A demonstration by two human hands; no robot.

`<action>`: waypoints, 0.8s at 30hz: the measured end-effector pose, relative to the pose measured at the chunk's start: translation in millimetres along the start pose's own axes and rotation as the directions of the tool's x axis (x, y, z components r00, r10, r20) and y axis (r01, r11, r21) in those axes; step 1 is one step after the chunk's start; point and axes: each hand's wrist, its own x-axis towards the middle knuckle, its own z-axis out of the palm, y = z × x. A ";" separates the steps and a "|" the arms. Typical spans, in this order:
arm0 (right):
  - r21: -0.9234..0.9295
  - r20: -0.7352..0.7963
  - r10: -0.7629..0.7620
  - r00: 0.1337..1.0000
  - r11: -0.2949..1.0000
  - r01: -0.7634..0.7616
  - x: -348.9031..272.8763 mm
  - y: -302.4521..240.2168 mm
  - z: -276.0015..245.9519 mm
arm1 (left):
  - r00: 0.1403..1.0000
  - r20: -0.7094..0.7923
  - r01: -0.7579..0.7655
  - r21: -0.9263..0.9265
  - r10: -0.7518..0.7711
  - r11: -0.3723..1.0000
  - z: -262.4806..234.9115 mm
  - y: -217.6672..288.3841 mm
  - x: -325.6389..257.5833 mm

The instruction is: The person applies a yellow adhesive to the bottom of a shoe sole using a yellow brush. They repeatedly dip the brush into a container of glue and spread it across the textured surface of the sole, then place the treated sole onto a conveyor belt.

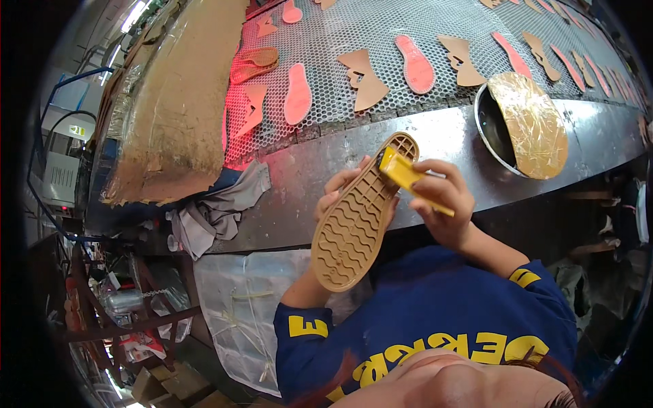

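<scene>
My left hand (335, 189) is closed around a tan shoe sole (348, 234), gripping it by its edges from behind. The sole is tilted, with its wavy tread facing up and its grid-patterned end pointing away from me. In my right hand (449, 200) is a yellow-handled brush (408, 178), pinched between thumb and fingers. Dark bristles show at the brush's far end, over the upper part of the sole; whether they touch it I cannot tell.
A mesh conveyor (320, 54) carries pink insole shapes and brown cut pieces. On the metal ledge (299, 183) stands a round bowl (486, 126), partly covered by a tape-wrapped board (534, 126). At left are a large cardboard sheet (177, 102) and a grey cloth (228, 207).
</scene>
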 end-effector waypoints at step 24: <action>-0.289 -0.124 -0.056 0.991 0.957 0.018 0.7 28.4 -39.9 | 0.999 0.013 0.018 0.553 -0.030 0.833 17.3 39.6 16.5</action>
